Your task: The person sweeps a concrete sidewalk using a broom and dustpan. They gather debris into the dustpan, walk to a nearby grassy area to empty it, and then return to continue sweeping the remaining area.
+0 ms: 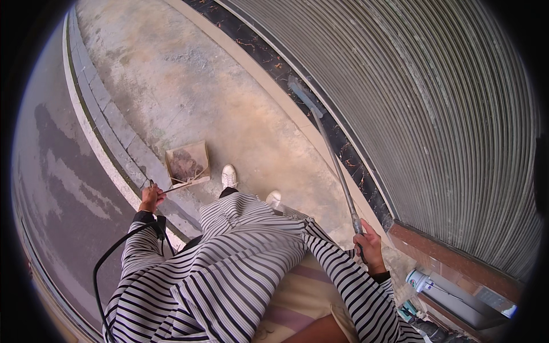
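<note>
My right hand (369, 246) grips the dark handle end of a long metal pole (339, 165). At its far end, a narrow grey-blue head (306, 97) rests against the black marble strip (274, 64) below a roller shutter; whether it is a brush or a scraper I cannot tell. On my other side, my left hand (151, 198) is closed around a thin rod (176, 188). That rod runs to the near edge of an open, box-shaped dustpan (188, 162), which has dark dirt inside and stands on the concrete by my left shoe (229, 176).
A ribbed metal roller shutter (403, 107) lines the right side. To the left, a stone kerb (101, 143) borders the dark roadway (64, 180). A white bucket (418, 279) stands at lower right, near a doorway. A black cable (103, 257) loops beside my left arm.
</note>
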A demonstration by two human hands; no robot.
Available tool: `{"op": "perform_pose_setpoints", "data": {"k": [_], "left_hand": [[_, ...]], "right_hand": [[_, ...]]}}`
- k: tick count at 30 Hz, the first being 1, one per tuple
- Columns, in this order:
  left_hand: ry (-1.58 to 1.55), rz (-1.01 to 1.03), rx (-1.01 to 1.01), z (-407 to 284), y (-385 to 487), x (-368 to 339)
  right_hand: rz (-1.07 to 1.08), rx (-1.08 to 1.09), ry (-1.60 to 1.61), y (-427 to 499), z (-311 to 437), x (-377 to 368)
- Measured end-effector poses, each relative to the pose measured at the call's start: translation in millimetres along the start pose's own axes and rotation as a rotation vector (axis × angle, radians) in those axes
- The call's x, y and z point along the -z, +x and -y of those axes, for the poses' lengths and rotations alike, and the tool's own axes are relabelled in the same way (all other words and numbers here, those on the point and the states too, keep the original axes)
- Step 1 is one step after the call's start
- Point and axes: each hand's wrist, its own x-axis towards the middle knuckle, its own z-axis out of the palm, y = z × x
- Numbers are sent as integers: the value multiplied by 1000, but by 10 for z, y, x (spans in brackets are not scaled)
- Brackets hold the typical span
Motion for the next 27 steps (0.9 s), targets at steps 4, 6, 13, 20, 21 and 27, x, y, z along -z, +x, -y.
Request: {"op": "perform_pose_setpoints", "data": {"k": [4, 6, 13, 20, 21, 27], "left_hand": [[-3, 17, -17, -57, 109, -23], [17, 27, -27, -84, 155, -60], [8, 80, -69, -172, 138, -44], [-33, 59, -87, -81, -52, 144], [-44, 47, -87, -39, -75, 174], [-117, 13, -80, 341, -182, 385]], "right_hand": [[-40, -3, 2, 326, 65, -439], [-19, -1, -18, 458, 61, -735], [85, 21, 99, 498, 438, -874], [222, 133, -179, 935, 664, -1565], [227, 105, -212, 947, 718, -1626], [424, 198, -62, 879, 1039, -1624]]}}
